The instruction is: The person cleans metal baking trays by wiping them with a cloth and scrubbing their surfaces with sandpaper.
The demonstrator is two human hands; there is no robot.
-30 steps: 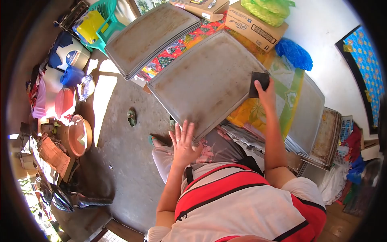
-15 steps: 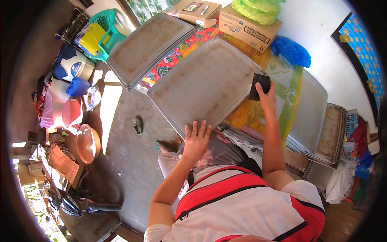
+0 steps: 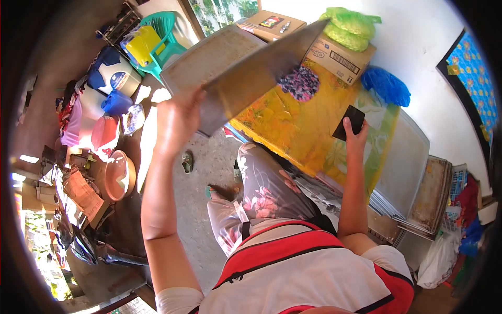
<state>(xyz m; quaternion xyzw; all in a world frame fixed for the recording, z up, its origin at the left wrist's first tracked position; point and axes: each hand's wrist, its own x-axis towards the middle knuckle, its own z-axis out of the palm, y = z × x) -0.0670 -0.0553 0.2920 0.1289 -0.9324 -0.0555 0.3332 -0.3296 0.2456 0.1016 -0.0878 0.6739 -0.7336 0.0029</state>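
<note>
My left hand [image 3: 180, 118] is closed on the near edge of a grey metal baking tray [image 3: 251, 83]. The tray is raised and steeply tilted, with its brownish underside or face turned partly toward me; which one, I cannot tell. My right hand [image 3: 355, 137] grips a flat black rectangular block [image 3: 349, 123] over the right part of the table. A yellow patterned plastic tablecloth [image 3: 282, 123] lies below, with a round multicoloured rag [image 3: 300, 83] on it. Behind the raised tray, a stack of similar trays [image 3: 212, 52] is partly hidden.
Cardboard boxes [image 3: 340, 62] stand at the back, one topped with a green plastic bag [image 3: 350, 31]. A blue bag [image 3: 386, 86] lies beside them. More trays [image 3: 400, 152] are stacked at right. A green chair [image 3: 159, 47] and basins [image 3: 119, 175] stand at left.
My left hand has gone from resting on the flat tray to gripping it, lifting and tilting it up to the left. The rag underneath now shows. The black block stays in my right hand.
</note>
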